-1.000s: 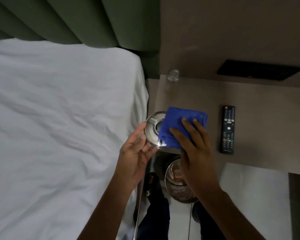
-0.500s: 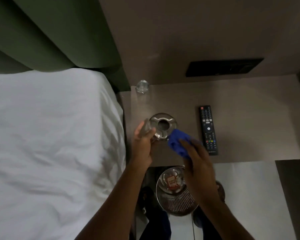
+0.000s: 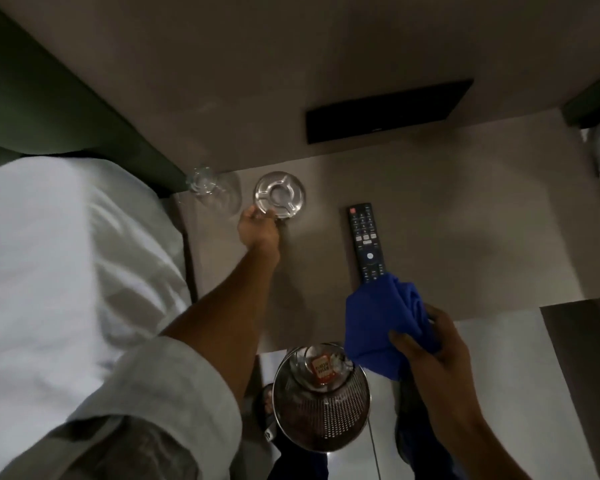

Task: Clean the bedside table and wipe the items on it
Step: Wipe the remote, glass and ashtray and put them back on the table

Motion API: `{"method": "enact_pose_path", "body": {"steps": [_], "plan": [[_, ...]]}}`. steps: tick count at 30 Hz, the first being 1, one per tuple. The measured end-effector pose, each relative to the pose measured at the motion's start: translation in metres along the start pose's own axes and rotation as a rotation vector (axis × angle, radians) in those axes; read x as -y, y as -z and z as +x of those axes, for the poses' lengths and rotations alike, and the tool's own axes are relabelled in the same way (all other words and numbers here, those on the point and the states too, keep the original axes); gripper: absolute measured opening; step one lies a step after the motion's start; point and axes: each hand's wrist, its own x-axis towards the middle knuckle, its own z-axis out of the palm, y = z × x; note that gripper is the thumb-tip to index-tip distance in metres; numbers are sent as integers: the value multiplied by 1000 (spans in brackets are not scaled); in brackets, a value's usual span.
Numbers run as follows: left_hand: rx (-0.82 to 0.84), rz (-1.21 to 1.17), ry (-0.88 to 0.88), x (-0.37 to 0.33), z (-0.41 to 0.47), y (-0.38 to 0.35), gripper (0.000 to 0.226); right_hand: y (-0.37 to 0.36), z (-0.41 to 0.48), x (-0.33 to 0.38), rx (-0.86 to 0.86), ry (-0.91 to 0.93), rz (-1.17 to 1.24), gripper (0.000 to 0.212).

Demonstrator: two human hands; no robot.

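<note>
Head view, looking straight down.

Taupe flat-topped bedside table (image 3: 447, 209) stands between the white-sheeted bed (image 3: 66, 254) on the left and pale floor at the front. Dark green padded headboard (image 3: 49, 109) is top left. A black rectangular panel (image 3: 385, 110) is set in the wall behind the table.

Round clear glass ashtray (image 3: 279, 195) is at the back of the tabletop, close to the wall and lying flat. Left hand (image 3: 258, 230) is at its near rim, arm stretched out, fingers curled onto the edge: a narrow pinch on the ashtray. White rolled-up sleeve (image 3: 174, 393) shows at the lower left.

Clear drinking glass (image 3: 205, 183) is in the back-left corner, just beside the ashtray and not touching it.

Long black remote control (image 3: 366, 242) lies right of the ashtray, well apart from it, its long axis running front to back.

Bunched bright blue cloth (image 3: 385, 327) is gripped in the right hand (image 3: 437, 355), fingers wrapped round the wad, over the table's front edge. The cloth overlaps the remote's near end in this view; can't tell if they touch.

Round perforated metal waste bin (image 3: 321, 400) is on the floor in front of the table, a red-and-white packet (image 3: 321, 367) inside it.
</note>
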Motion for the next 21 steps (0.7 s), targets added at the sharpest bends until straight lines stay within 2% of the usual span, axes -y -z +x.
{"method": "enact_pose_path", "body": {"steps": [4, 6, 8, 10, 12, 14, 16, 18, 20, 21], "plan": [[-60, 459, -187, -6, -18, 9, 33, 13, 13, 7, 25, 10, 34, 39], [-79, 447, -337, -1, -52, 11, 36, 22, 23, 12, 22, -17, 58, 41], [9, 399, -419, 11, -102, 7, 32, 34, 36, 15, -10, -104, 129, 44], [210, 413, -378, 28, -154, -1, 25, 50, 52, 16, -20, -202, 219, 45], [446, 339, -199, 44, -205, -20, 43, 77, 67, 16, 0, -240, 268, 43], [585, 270, -93, 59, -237, -39, 64, 103, 80, 16, 28, -201, 267, 42], [601, 262, -157, 73, -264, -67, 59, 139, 93, 15, 70, -94, 130, 40], [526, 383, -300, 87, -286, -100, 37, 172, 106, 13, 52, 49, -160, 35], [531, 478, -379, 100, -315, -140, 19, 209, 120, 10, -44, 152, -464, 26], [575, 515, -400, 106, -324, -157, 18, 222, 126, 10, -115, 180, -553, 23]]}}
